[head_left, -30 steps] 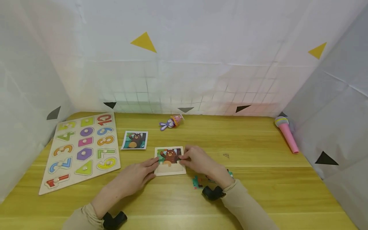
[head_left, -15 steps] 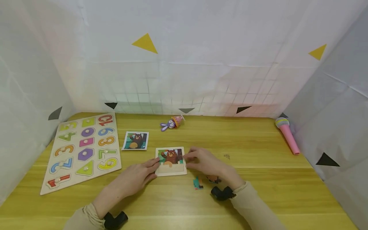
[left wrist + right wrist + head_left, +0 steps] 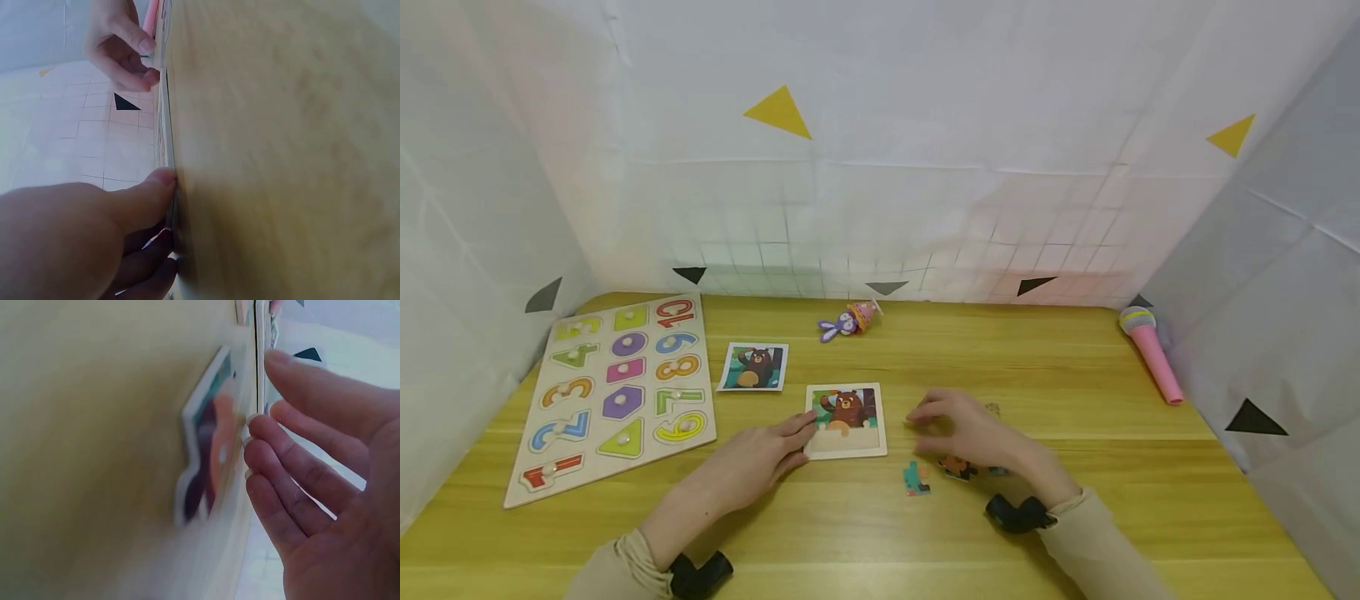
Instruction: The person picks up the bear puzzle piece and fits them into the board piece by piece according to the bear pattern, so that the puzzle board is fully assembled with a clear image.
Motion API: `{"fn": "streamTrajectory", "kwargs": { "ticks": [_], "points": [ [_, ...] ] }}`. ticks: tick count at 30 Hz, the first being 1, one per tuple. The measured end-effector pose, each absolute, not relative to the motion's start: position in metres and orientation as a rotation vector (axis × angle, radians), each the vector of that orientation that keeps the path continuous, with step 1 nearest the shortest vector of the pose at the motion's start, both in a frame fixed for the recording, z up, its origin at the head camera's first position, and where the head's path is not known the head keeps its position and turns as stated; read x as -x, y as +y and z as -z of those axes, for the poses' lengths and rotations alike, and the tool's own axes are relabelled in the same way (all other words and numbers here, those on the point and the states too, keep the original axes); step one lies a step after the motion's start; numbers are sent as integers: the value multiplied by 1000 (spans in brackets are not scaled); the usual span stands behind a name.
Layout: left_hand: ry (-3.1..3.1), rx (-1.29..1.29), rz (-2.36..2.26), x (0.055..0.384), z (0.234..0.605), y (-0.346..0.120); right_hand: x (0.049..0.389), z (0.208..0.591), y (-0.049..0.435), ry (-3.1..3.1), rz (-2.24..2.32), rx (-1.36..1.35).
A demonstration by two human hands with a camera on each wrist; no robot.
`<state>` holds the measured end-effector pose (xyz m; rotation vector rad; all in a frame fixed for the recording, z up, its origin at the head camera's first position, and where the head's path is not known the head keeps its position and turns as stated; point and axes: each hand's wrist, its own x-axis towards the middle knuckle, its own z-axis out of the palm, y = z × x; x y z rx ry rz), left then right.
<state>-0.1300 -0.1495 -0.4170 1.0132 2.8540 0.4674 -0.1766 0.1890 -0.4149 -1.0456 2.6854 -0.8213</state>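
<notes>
A small wooden puzzle board (image 3: 848,445) lies flat on the table with a brown bear picture in its upper part; bare wood shows along its lower part. My left hand (image 3: 747,467) holds the board's left side, the thumb at its near edge in the left wrist view. To the board's right, my right hand (image 3: 964,427) hovers low with loosely bent fingers and nothing between them. Beneath it lies an orange and dark puzzle piece (image 3: 957,467), also large in the right wrist view. A teal puzzle piece (image 3: 916,478) lies nearer the board; another piece (image 3: 997,471) is mostly hidden by the wrist.
A number and shape peg board (image 3: 597,372) covers the left side of the table. Behind my left hand lies a bear picture card (image 3: 752,367). A purple rabbit toy (image 3: 842,323) lies at the back, and a pink toy microphone (image 3: 1154,358) at the far right.
My right hand has let go at the board's right edge and moved right, over the loose pieces. The left hand stays at the board.
</notes>
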Motion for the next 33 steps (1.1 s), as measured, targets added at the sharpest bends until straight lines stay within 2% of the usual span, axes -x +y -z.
{"fn": "streamTrajectory", "kwargs": {
  "ticks": [13, 33],
  "points": [
    [2847, -1004, -492, 130, 417, -150, 166, 415, 209, 2635, 844, 1076],
    [2840, -1000, -525, 132, 418, -152, 159, 418, 199, 2501, 885, 1075]
  ]
}}
